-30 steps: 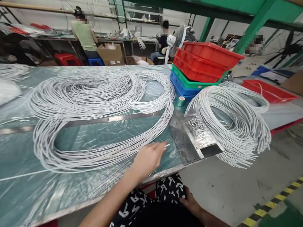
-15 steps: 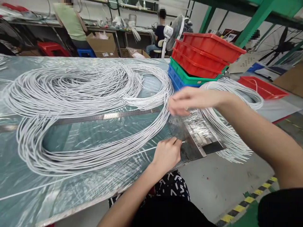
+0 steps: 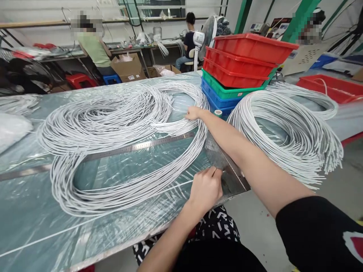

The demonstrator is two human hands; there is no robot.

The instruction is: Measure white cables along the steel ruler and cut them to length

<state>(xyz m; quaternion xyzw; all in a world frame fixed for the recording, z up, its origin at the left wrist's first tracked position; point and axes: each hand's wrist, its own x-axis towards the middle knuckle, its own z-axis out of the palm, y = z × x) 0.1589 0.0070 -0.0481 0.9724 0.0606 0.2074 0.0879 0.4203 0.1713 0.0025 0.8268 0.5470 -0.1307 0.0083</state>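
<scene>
The left hand (image 3: 206,187) is pinched shut on the free end of a single white cable (image 3: 159,187) at the near edge of the surface (image 3: 25,223), just on the near side of the steel ruler (image 3: 136,146); the right hand (image 3: 193,113) reaches beyond the ruler's right end and rests with fingers together on the far loops of the large cable coil (image 3: 113,124), though whether it grips a strand I cannot tell; the cable looks light, thin and springy, smooth-jacketed and likely slippery on the plastic-covered surface, so a pinch close to the cut end seems the surest hold, with the other hand steadying the loops so they do not spring or tangle; the coil lies across the ruler, its many overlapping strands the likeliest snag; right of the ruler sits a second coil (image 3: 286,132), a small tape roll (image 3: 218,112) and stacked red, green and blue bins (image 3: 241,71); people sit at benches well beyond the ruler.
</scene>
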